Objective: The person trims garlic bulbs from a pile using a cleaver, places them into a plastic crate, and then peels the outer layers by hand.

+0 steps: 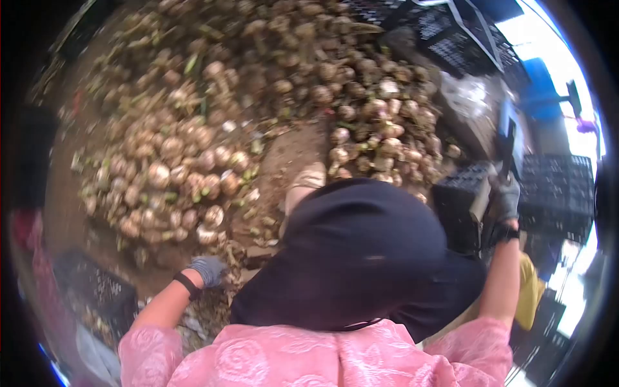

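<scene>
Two gloved hands set wide apart, bulbs in heaps on the floor

My right hand [506,198] is closed around the lower end of a blue-grey tool [513,147], held upright beside the black crates [556,197]. Blur and angle hide its exact kind. It looks stiff and fairly light, and I judge the lower end, where my fingers wrap, the sound place to grip it.

My left hand [207,269] is low, by the dry litter [237,253] near my leg. The fingers look slightly bent, but I can't tell whether they hold anything or how far open they are.

The pale bulbs lie in one heap [158,174] toward the left edge of the floor [293,147] and another [392,129] toward the right, with more strewn at the far edge. Each bulb should be light and firm, its papery skin apt to flake and slip a little under a glove. Being round, it may roll, so I'd cup it about its widest part.
</scene>
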`<move>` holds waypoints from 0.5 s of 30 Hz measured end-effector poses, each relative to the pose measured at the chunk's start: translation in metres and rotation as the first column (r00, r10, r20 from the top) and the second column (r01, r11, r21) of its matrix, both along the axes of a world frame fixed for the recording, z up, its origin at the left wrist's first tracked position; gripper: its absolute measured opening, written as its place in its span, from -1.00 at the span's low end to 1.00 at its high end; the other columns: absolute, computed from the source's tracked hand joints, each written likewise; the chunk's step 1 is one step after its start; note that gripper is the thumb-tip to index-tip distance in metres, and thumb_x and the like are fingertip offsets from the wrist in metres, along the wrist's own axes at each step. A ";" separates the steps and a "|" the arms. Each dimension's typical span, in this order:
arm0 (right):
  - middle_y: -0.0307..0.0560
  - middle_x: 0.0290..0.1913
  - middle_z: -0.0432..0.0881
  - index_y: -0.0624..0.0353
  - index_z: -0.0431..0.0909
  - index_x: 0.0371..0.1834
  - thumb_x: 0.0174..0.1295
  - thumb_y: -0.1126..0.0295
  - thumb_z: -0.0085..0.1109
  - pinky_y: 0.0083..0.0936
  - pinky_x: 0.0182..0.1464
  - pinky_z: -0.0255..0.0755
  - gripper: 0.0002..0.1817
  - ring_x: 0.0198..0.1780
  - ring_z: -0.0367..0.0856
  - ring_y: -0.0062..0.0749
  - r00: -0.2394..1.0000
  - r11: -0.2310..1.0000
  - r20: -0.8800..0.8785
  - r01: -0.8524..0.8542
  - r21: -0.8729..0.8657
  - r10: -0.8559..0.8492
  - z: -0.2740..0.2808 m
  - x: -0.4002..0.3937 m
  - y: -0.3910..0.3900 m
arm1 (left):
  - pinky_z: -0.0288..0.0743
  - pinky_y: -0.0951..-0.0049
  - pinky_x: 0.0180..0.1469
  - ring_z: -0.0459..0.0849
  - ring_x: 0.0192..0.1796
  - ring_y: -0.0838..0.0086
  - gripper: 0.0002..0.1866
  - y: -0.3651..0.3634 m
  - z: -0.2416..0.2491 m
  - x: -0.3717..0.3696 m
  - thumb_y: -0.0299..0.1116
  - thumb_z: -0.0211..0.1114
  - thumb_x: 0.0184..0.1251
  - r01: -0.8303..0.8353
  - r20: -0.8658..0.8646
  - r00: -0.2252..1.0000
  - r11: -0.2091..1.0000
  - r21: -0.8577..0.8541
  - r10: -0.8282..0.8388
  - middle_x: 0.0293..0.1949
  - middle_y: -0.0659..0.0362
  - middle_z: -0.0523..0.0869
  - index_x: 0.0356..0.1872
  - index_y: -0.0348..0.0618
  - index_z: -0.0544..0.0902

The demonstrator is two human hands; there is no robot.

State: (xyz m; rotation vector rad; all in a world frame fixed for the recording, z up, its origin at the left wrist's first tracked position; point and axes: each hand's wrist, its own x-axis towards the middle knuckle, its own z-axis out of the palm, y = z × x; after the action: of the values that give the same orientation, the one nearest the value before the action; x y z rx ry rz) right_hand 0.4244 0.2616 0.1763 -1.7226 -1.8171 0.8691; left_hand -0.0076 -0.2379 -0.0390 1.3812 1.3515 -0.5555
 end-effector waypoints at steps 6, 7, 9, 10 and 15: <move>-0.32 -0.44 0.50 0.20 0.52 -0.13 0.05 0.27 0.20 -0.65 -0.46 0.24 -0.66 -0.47 0.37 -0.65 0.967 1.000 0.256 -0.014 -0.004 0.015 0.109 0.019 0.004 | 0.44 0.25 0.00 0.55 -0.03 0.18 -0.51 0.185 0.002 -0.023 -0.19 0.26 0.05 -0.317 -0.063 0.892 0.717 0.620 0.448 -0.02 -0.01 0.53 0.08 0.00 0.46; -0.33 -0.45 0.49 0.19 0.53 -0.17 0.04 0.29 0.21 -0.64 -0.46 0.24 -0.69 -0.47 0.37 -0.64 0.966 1.000 0.257 -0.026 -0.015 0.029 0.110 0.028 0.002 | 0.44 0.25 0.00 0.55 -0.03 0.19 -0.51 0.198 -0.012 -0.024 -0.19 0.26 0.06 -0.276 -0.131 0.893 0.755 0.595 0.430 -0.02 -0.01 0.53 0.07 -0.01 0.47; -0.34 -0.47 0.47 0.14 0.52 -0.33 0.00 0.35 0.24 -0.62 -0.40 0.27 -0.81 -0.45 0.37 -0.63 0.987 0.980 0.155 0.062 -0.189 -0.032 0.110 0.044 -0.022 | 0.44 0.27 0.00 0.55 -0.04 0.22 -0.52 0.204 -0.045 -0.009 -0.21 0.26 0.07 -0.200 -0.240 0.894 0.817 0.540 0.378 -0.03 0.00 0.53 0.06 -0.02 0.47; -0.36 -0.49 0.45 0.11 0.50 -0.42 -0.04 0.38 0.27 -0.62 -0.36 0.29 -0.84 -0.43 0.38 -0.63 0.977 0.980 0.206 0.087 -0.180 -0.049 0.104 0.039 -0.043 | 0.44 0.28 0.00 0.55 -0.04 0.23 -0.53 0.207 -0.053 -0.006 -0.22 0.26 0.07 -0.182 -0.263 0.894 0.830 0.527 0.363 -0.03 0.01 0.53 0.06 -0.03 0.47; -0.28 -0.35 0.59 0.19 0.59 -0.30 -0.03 0.36 0.25 -0.49 -0.23 0.40 -0.78 -0.31 0.48 -0.60 0.980 0.884 0.133 0.193 -0.426 -0.150 -0.031 0.094 -0.117 | 0.44 0.32 -0.01 0.55 -0.06 0.28 -0.56 0.188 -0.063 -0.014 -0.25 0.27 0.09 -0.197 -0.291 0.883 0.854 0.482 0.368 -0.05 0.04 0.55 0.04 -0.08 0.48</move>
State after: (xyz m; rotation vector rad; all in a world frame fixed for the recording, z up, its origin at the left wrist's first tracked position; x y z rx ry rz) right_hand 0.5187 0.1445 0.1451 -2.1985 -1.5738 1.2054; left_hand -0.0220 -0.0495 -0.1024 1.4285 2.0600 -0.3241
